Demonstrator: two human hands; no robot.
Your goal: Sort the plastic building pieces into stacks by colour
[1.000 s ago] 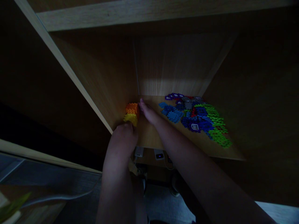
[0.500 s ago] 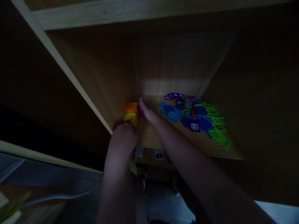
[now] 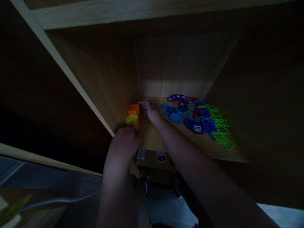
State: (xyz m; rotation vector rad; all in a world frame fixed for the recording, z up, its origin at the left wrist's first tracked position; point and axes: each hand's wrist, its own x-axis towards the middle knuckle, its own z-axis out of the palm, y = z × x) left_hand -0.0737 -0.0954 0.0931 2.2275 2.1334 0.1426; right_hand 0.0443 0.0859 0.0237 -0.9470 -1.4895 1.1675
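Observation:
A stack of orange interlocking plastic tiles (image 3: 134,109) stands against the left wall of a wooden shelf. Directly in front of it is a stack of yellow interlocking tiles (image 3: 132,120). My left hand (image 3: 125,139) is at the near end of the yellow stack, its fingers curled against the tiles and partly hidden behind the back of the hand. My right hand (image 3: 151,110) is just to the right of the orange stack, fingers stretched towards its side and thumb raised; it holds nothing.
Loose blue tiles (image 3: 177,117), purple window tiles (image 3: 198,129) and green tiles (image 3: 220,126) lie heaped on the right of the shelf board (image 3: 152,139). Below are a white device with a lit display (image 3: 161,157) and a cable. A wooden edge (image 3: 142,14) crosses above.
My right hand has drawn slightly to the right, and its fingers now spread more towards the orange tiles. My left hand has barely shifted at the yellow tiles.

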